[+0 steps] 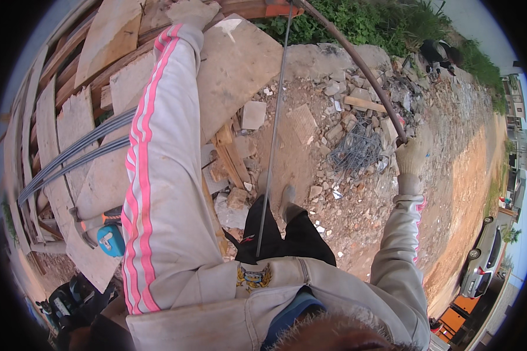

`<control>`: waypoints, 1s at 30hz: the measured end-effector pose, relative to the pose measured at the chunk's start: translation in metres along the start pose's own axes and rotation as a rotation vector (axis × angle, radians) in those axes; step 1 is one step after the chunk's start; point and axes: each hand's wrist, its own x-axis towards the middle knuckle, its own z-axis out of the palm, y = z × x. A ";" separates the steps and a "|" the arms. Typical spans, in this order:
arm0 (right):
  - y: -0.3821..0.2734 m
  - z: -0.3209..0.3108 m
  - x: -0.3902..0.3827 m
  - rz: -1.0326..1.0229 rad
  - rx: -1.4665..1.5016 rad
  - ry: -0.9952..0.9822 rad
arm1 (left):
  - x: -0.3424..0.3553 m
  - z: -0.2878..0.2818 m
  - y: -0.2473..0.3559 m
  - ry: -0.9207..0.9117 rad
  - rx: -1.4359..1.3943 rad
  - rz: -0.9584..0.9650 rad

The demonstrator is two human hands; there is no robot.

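My right hand (410,158), in a pale work glove, is wrapped round the lower end of a long brown metal pipe (366,69). The pipe arches away to the far edge of the view, near an orange piece (282,8). At the far left, my gloved left hand (193,13) rests at the wooden boards; its fingers are partly cut off, so their grip does not show. Between my arms a thin steel rod (274,117) runs from the orange piece back towards my black trousers (281,237). A broad plywood sheet (234,70) lies beside my left forearm.
Left, a bundle of steel rods (79,158) lies over planks (70,126), near a hammer (82,227) and a blue object (110,240). Broken rubble (334,88) and tangled wire (354,151) cover the ground ahead. A parked car (481,260) stands far right.
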 end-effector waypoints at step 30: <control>-0.173 -0.040 0.155 -0.496 0.490 -0.062 | 0.034 0.041 -0.018 0.185 0.068 -0.042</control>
